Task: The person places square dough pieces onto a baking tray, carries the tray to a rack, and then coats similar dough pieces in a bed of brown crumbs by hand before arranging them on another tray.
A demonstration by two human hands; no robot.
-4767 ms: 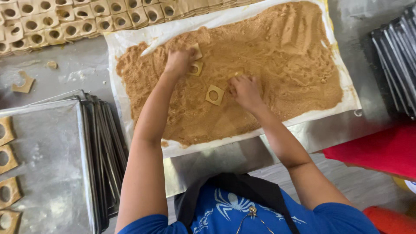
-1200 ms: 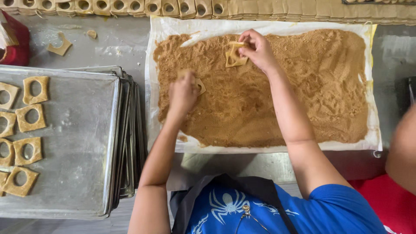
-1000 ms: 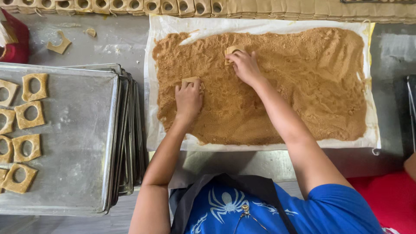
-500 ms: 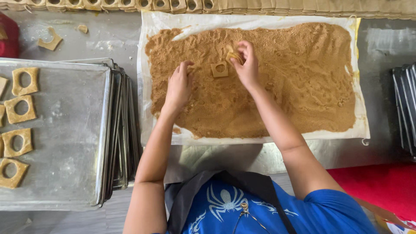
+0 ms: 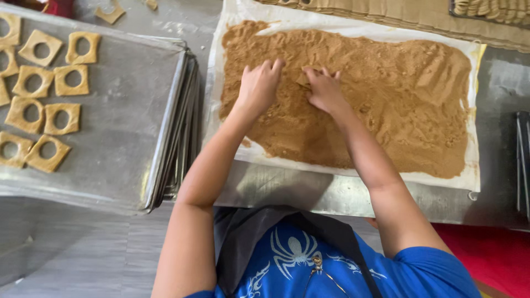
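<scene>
Brown crumbs [image 5: 386, 105] (on white paper) lie under both hands [image 5: 292, 85].

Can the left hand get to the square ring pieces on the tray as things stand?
Probably yes: the left hand lies on the brown crumb, the square ring pieces lie uncovered on the tray at its side, nothing between.

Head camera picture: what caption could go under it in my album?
Left hand and right hand press into brown crumbly powder on white paper, beside a metal baking tray of square holed dough pieces.
</scene>
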